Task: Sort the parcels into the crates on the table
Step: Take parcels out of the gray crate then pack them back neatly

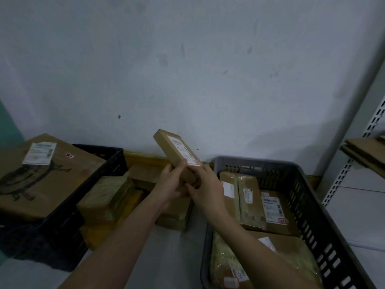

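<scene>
A slim brown cardboard parcel with a white label is held up tilted above the table's middle. My left hand grips its lower end from the left, and my right hand grips the same end from the right. A grey slotted crate at the right holds several labelled parcels. A black crate at the left carries a large printed box lying across its top.
Several loose parcels lie on the table between the crates, under my arms. A white wall stands close behind. Metal shelving with flattened cardboard rises at the right edge.
</scene>
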{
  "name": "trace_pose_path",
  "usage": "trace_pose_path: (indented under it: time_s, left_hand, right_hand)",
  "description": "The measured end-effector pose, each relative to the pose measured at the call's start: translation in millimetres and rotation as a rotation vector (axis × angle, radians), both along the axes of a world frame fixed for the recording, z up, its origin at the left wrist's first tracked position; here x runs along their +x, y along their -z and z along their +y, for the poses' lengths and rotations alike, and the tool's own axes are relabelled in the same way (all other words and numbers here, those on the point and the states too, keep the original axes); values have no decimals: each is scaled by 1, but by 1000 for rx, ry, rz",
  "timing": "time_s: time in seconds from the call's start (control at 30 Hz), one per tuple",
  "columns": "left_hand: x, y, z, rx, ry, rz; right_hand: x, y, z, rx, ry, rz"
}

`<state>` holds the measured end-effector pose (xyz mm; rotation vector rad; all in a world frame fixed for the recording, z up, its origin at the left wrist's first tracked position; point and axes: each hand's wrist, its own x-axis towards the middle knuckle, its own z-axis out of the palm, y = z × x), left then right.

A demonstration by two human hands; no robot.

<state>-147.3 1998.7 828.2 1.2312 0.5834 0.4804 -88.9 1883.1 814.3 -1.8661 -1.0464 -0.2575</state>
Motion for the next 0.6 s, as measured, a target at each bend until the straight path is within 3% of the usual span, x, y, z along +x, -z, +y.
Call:
trace_pose_path:
  time_s: [0.1,0.17,0.27,0.37,0.47,0.6]
  left_hand:
    - [-2,6,0,-1,-46,-1]
    - [-4,9,4,-4,-74,-30]
    - [-10,9,11,-7,-56,-48]
    - [-13,6,14,2,-40,-46]
    - [-13,3,12,4,-31,-30]
    - [-11,4,9,8,-15,-22]
  right_hand:
    - [-1,2,-5,-58,-100,-40]
    - [1,0,-8,-58,-199,35]
    - [13,-2,-12,50,-70,151]
    - [32,-2,-19,62,98,368]
    - [38,-3,-24,137,-4,641]
    - [38,-1,-24,219,-29,757]
